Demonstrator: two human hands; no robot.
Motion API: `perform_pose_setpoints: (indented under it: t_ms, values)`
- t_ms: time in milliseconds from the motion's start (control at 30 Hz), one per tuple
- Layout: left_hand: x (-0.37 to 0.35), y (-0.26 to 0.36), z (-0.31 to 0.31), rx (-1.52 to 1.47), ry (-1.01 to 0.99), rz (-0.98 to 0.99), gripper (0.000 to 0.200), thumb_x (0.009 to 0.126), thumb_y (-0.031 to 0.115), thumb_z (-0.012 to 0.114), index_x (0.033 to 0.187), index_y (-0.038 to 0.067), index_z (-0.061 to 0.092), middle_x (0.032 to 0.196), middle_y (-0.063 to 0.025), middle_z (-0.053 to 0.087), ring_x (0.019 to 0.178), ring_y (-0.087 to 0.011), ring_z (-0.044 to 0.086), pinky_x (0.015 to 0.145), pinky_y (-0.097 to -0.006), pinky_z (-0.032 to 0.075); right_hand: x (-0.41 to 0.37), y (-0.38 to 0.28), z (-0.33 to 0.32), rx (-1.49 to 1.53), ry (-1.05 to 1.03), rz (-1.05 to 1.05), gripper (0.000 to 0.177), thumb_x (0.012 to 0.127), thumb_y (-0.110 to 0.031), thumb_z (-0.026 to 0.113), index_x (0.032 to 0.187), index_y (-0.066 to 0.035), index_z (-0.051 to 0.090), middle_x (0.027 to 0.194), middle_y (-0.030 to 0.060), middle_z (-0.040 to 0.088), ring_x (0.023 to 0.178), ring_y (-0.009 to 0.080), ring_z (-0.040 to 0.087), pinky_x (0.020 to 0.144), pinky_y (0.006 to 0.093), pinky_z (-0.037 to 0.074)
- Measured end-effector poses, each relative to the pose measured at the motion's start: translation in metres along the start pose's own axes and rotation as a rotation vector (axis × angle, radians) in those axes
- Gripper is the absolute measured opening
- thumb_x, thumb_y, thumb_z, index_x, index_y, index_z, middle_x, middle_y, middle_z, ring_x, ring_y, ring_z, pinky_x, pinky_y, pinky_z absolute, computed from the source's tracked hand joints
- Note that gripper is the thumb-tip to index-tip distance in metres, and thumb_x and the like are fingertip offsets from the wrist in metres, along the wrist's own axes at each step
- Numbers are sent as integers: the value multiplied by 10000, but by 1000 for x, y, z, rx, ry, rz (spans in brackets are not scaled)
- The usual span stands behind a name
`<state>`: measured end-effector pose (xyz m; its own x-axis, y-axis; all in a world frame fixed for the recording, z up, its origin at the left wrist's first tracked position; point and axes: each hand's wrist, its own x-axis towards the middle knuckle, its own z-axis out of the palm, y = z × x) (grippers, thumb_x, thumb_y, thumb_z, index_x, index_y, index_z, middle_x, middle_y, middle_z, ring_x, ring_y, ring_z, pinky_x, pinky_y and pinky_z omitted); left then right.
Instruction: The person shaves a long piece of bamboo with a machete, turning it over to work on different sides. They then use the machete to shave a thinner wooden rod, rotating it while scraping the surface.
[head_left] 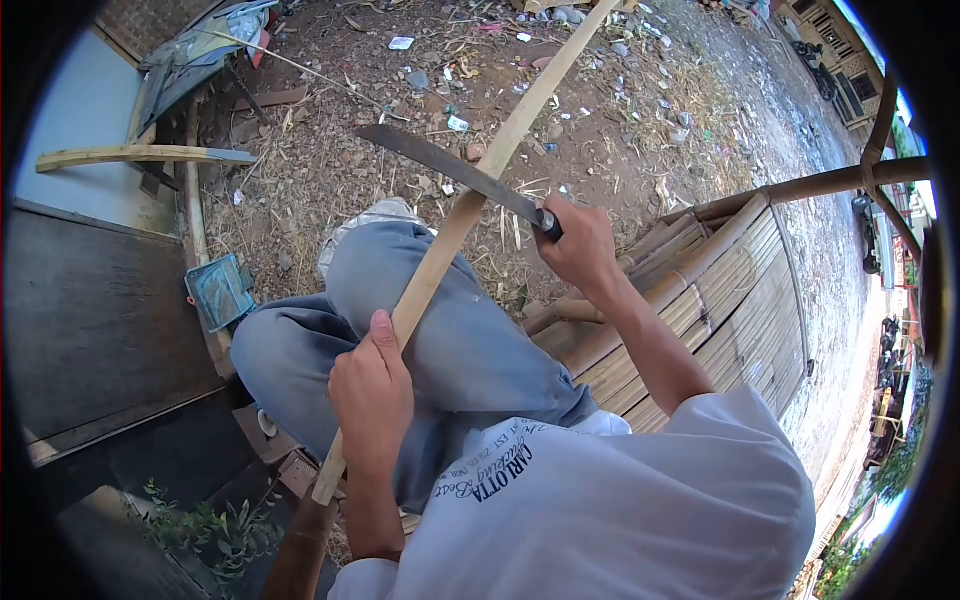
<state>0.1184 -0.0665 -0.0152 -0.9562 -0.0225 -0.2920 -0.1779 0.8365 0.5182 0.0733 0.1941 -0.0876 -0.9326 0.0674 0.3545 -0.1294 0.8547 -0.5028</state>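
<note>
My left hand (372,400) is wrapped round a long, pale bamboo strip (440,258), thumb lying along its upper side. The strip slants over my thigh, from beside my left forearm up to the top of the view. In my right hand (582,245) is the dark handle of a machete (425,153). Its long blade crosses the strip beyond my knee, the tip pointing to the upper left. Blade and strip overlap in this view.
A bamboo bench (715,290) stands at my right. Litter and dry leaves cover the dirt ground (330,130). A blue plastic basket (220,290) lies to the left, below a curved wooden piece (145,154). A leafy plant (215,535) is at lower left.
</note>
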Motion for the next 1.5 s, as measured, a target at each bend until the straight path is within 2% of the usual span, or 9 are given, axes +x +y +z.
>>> perform_pose_setpoints:
  t_ms: [200, 400, 567, 800, 867, 1033, 1233, 1400, 1500]
  values:
    - [2, 0, 4, 100, 64, 11, 597, 1046, 317, 296, 781, -56, 680, 636, -283, 600, 651, -478, 602, 642, -548, 476, -7, -21, -12, 59, -184, -149, 125, 813, -142, 648, 819, -69, 547, 655, 161, 583, 595, 384, 580, 528, 465, 416]
    - [-3, -7, 14, 125, 181, 56, 565, 1041, 300, 327, 757, -39, 678, 619, -260, 603, 618, -455, 606, 609, -537, 468, 19, -22, -29, 13, -253, 95, 255, 916, -271, 612, 845, -42, 523, 626, 160, 552, 618, 391, 574, 558, 466, 406]
    - [-14, -22, 6, 48, 297, 196, 501, 1031, 275, 385, 745, -21, 670, 635, -229, 615, 591, -432, 602, 573, -494, 465, 8, -30, -33, 32, -430, -157, 465, 939, -488, 549, 877, -34, 470, 709, 182, 601, 692, 406, 607, 614, 491, 441]
    - [-18, -42, 12, 179, 333, 141, 453, 1026, 259, 407, 780, -16, 669, 628, -208, 617, 559, -405, 598, 531, -476, 452, -3, -16, -21, 121, -603, -96, 312, 871, -322, 639, 911, -58, 476, 675, 179, 599, 673, 428, 600, 593, 513, 444]
    - [-21, -46, 11, 128, 382, 215, 443, 1024, 250, 415, 754, -1, 660, 618, -191, 615, 540, -392, 594, 512, -469, 445, 2, -12, -19, -32, -446, -16, 248, 820, -237, 659, 902, -63, 503, 671, 185, 606, 679, 435, 607, 588, 504, 448]
    - [-26, -62, 5, 125, 295, 414, 406, 994, 347, 524, 686, 89, 464, 484, -86, 483, 433, -306, 528, 421, -393, 396, 5, -13, -17, 49, -364, 148, 221, 837, -223, 667, 863, -42, 542, 662, 192, 608, 674, 436, 608, 570, 471, 449]
    - [-28, -64, 2, 100, 209, 368, 428, 985, 382, 533, 681, 86, 470, 465, -82, 470, 403, -307, 504, 411, -402, 375, 0, -28, -26, 82, -412, 210, 203, 832, -222, 676, 855, -56, 561, 617, 168, 601, 617, 405, 613, 550, 451, 460]
    - [-27, -64, 11, 154, 271, 349, 443, 1022, 344, 444, 680, 70, 511, 485, -112, 507, 441, -351, 530, 440, -436, 397, -26, -34, -36, -2, -601, -235, 159, 791, -191, 668, 839, -58, 595, 609, 158, 601, 588, 379, 612, 529, 451, 461]
    - [-30, -64, 15, 144, 341, 319, 440, 1032, 288, 408, 703, 48, 573, 525, -151, 555, 477, -375, 558, 460, -446, 418, 2, 1, -27, -26, -378, 86, 158, 789, -203, 655, 815, -55, 608, 612, 165, 601, 591, 383, 610, 537, 453, 463]
